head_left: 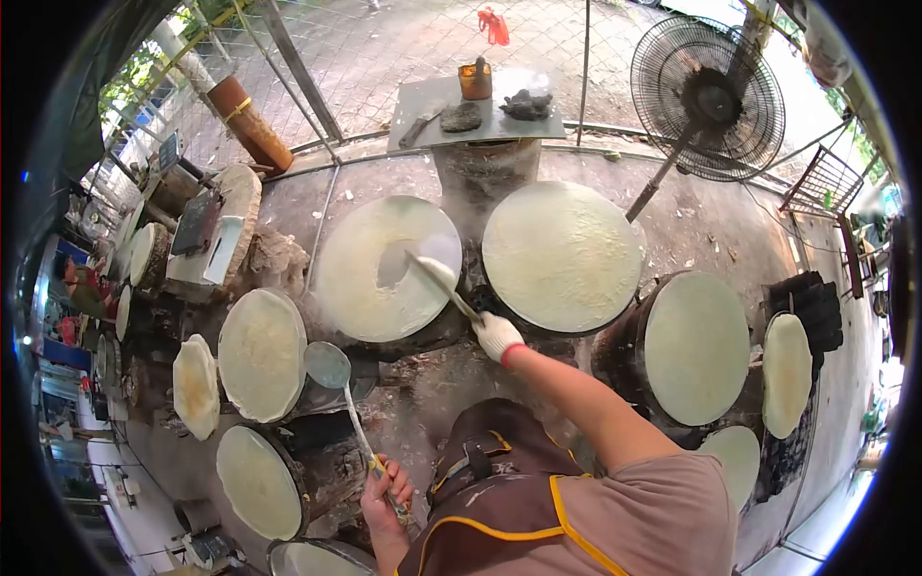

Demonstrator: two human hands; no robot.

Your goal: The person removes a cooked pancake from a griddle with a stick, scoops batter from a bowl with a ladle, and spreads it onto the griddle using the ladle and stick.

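**Two tools over the round cooking plates**

My right hand [497, 336], in a white glove, is closed on the handle of a spatula [439, 276]. Its blade lies on the far left round plate [357, 288], covered with pale batter. My left hand [384, 494], bare and near my apron [499, 499], grips a ladle [329, 367]. The ladle bowl hangs near the left plate [259, 353]. A fan [709, 96] stands far right.
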